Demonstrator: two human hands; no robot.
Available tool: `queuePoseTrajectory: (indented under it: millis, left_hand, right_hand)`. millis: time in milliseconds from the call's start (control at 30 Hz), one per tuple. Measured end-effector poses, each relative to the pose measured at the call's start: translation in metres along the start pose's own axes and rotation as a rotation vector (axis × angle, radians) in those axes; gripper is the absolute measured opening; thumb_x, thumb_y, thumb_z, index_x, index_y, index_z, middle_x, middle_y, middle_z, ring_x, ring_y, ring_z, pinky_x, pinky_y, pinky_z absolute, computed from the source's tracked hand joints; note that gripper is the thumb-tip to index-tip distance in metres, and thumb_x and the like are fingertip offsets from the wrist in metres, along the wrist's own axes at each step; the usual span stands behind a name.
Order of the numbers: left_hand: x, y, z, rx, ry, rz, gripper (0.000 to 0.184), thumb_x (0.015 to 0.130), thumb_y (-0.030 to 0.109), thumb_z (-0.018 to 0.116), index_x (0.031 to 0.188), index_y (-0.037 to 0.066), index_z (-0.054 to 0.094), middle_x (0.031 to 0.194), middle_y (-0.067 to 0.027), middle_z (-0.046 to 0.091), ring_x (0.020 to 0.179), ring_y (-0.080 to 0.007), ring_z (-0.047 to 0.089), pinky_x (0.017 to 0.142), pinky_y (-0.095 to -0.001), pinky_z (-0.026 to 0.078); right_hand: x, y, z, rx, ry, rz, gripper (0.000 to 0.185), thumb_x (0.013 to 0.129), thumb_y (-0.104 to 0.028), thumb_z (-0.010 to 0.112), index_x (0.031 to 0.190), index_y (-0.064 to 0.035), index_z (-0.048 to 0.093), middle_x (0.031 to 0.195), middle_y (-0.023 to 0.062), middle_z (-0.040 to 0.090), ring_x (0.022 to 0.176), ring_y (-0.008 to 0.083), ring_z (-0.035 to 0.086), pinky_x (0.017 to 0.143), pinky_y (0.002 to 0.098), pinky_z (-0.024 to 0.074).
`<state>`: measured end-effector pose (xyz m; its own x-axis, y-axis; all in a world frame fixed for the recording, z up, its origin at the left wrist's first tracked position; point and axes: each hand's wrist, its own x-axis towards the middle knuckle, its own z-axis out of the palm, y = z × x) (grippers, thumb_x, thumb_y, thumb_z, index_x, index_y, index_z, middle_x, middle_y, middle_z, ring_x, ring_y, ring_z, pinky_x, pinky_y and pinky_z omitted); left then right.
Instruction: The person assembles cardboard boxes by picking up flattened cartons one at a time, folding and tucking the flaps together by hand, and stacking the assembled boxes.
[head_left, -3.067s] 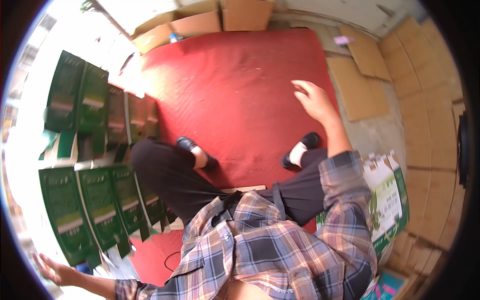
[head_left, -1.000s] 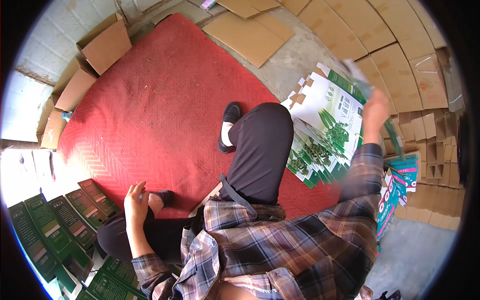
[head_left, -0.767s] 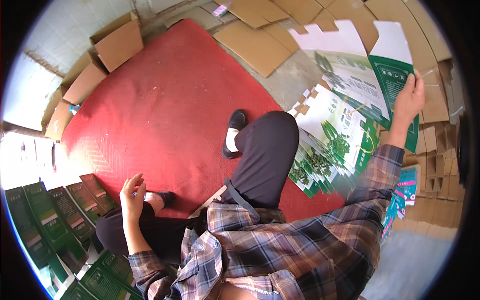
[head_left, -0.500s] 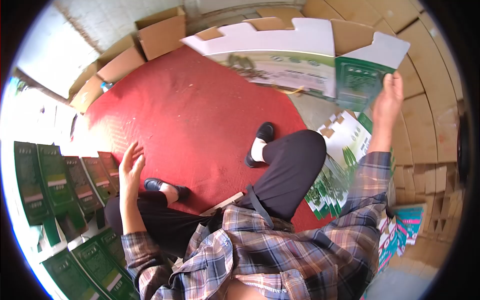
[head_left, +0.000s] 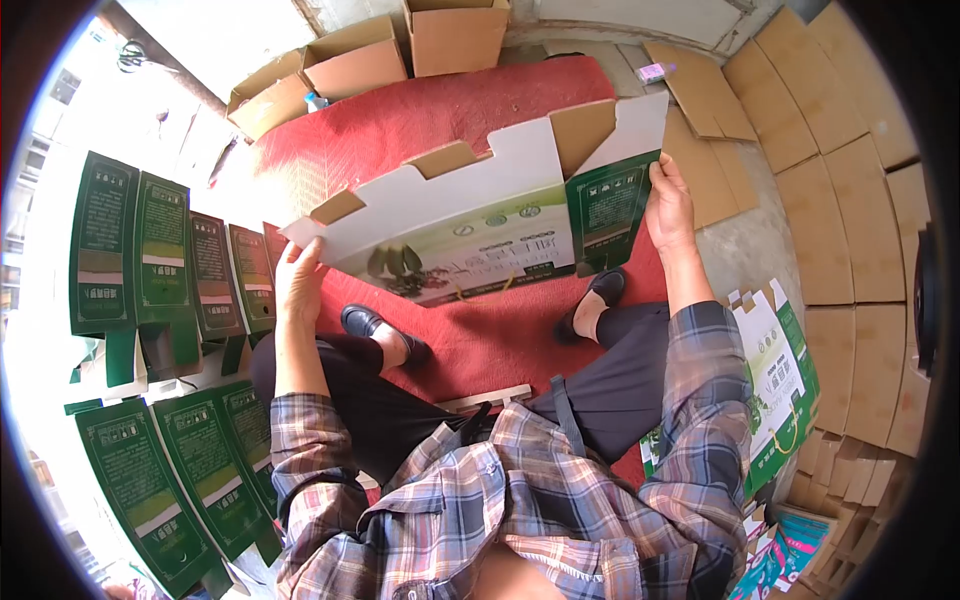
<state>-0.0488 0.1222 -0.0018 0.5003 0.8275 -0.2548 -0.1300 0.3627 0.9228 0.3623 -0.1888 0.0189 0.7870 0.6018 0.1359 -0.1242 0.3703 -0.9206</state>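
Note:
A partly folded printed carton (head_left: 470,235), white and green with notched flaps along its far edge, is held up in front of my legs. My left hand (head_left: 300,280) pinches its left corner. At the other end, my right hand (head_left: 670,205) grips the dark green side panel, thumb on the near face. A thin yellow cord shows along the carton's lower edge. To my right lies a stack of flat printed cartons (head_left: 775,385) of the same design. On my left stand several green folded cartons (head_left: 165,265) in rows.
Open brown cardboard boxes (head_left: 355,55) line the far edge of the red mat (head_left: 450,350). Stacked brown cartons (head_left: 830,220) form a wall on the right. Flat cardboard (head_left: 700,100) lies on the floor at the back right, with a small pinkish item (head_left: 655,72) on it.
The carton has moved left and nearer, from my right side to in front of me. My left hand, free before, has taken its left corner. The camera view has turned to the right.

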Motion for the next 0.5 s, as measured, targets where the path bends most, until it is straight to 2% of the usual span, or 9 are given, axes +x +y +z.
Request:
queuePoseTrajectory:
  millis: [33, 167, 233, 333, 367, 400, 467, 500]
  left_hand:
    - [-0.001, -0.004, 0.002, -0.004, 0.006, 0.026, 0.041, 0.084, 0.013, 0.071, 0.121, 0.003, 0.056, 0.110, -0.0045, 0.062, 0.105, -0.0176, 0.057, 0.097, -0.0372, 0.042]
    - [-0.013, -0.009, 0.014, -0.063, 0.014, 0.040, 0.038, 0.083, 0.011, 0.071, 0.117, 0.003, 0.057, 0.110, -0.0055, 0.063, 0.103, -0.0176, 0.059, 0.095, -0.0349, 0.043]
    - [-0.019, -0.011, 0.015, -0.085, 0.066, 0.009, 0.035, 0.083, 0.010, 0.071, 0.115, 0.003, 0.058, 0.110, -0.0058, 0.064, 0.103, -0.0173, 0.059, 0.093, -0.0345, 0.044]
    - [-0.027, -0.020, 0.014, -0.090, 0.042, 0.003, 0.034, 0.083, 0.010, 0.071, 0.114, 0.003, 0.059, 0.108, -0.0057, 0.064, 0.102, -0.0169, 0.059, 0.092, -0.0346, 0.045]
    - [-0.030, -0.020, 0.017, -0.089, 0.041, 0.007, 0.033, 0.083, 0.010, 0.071, 0.113, 0.003, 0.060, 0.107, -0.0057, 0.065, 0.102, -0.0165, 0.060, 0.092, -0.0338, 0.044]
    - [-0.030, -0.021, 0.018, -0.087, 0.039, 0.002, 0.033, 0.083, 0.010, 0.071, 0.113, 0.003, 0.060, 0.107, -0.0057, 0.065, 0.102, -0.0165, 0.060, 0.092, -0.0338, 0.044]
    - [-0.028, -0.027, 0.017, -0.086, 0.066, 0.018, 0.033, 0.083, 0.009, 0.072, 0.113, 0.003, 0.060, 0.107, -0.0053, 0.065, 0.101, -0.0160, 0.060, 0.094, -0.0331, 0.042]
    - [-0.027, -0.029, 0.016, -0.086, 0.067, 0.017, 0.033, 0.083, 0.009, 0.072, 0.113, 0.003, 0.060, 0.107, -0.0053, 0.065, 0.101, -0.0160, 0.060, 0.094, -0.0331, 0.042]
  right_hand:
    - [0.000, 0.005, -0.002, 0.028, 0.005, 0.040, 0.021, 0.097, -0.010, 0.048, 0.114, -0.0042, 0.059, 0.111, 0.0024, 0.061, 0.108, 0.0115, 0.052, 0.098, 0.0285, 0.0368]
    - [0.001, 0.020, -0.004, -0.161, 0.143, 0.070, 0.022, 0.097, -0.011, 0.047, 0.115, -0.0032, 0.059, 0.112, 0.0044, 0.061, 0.107, 0.0114, 0.052, 0.096, 0.0278, 0.0378]
    - [0.000, 0.026, 0.001, -0.475, 0.259, 0.063, 0.027, 0.098, -0.014, 0.047, 0.119, -0.0008, 0.057, 0.114, 0.0059, 0.061, 0.106, 0.0133, 0.053, 0.096, 0.0283, 0.0382]
    - [-0.003, 0.032, 0.010, -0.656, 0.299, 0.110, 0.031, 0.098, -0.016, 0.046, 0.122, 0.0013, 0.055, 0.116, 0.0074, 0.060, 0.107, 0.0155, 0.054, 0.097, 0.0293, 0.0374]
    - [-0.002, 0.035, 0.004, -0.673, 0.226, 0.200, 0.043, 0.097, -0.027, 0.051, 0.129, 0.0021, 0.049, 0.124, 0.0108, 0.056, 0.118, 0.0188, 0.049, 0.102, 0.0311, 0.0347]
    - [-0.002, 0.041, 0.004, -0.673, 0.229, 0.203, 0.043, 0.097, -0.027, 0.051, 0.129, 0.0021, 0.049, 0.124, 0.0108, 0.056, 0.118, 0.0188, 0.049, 0.102, 0.0311, 0.0347]
    - [-0.006, 0.047, 0.015, -0.753, 0.124, -0.006, 0.055, 0.092, -0.041, 0.059, 0.126, 0.0009, 0.048, 0.116, 0.0135, 0.060, 0.113, 0.0233, 0.053, 0.096, 0.0355, 0.0405]
    - [-0.009, 0.043, 0.017, -0.675, 0.071, 0.088, 0.083, 0.082, -0.050, 0.069, 0.138, 0.0015, 0.036, 0.131, 0.0208, 0.049, 0.124, 0.0286, 0.046, 0.101, 0.0382, 0.0374]
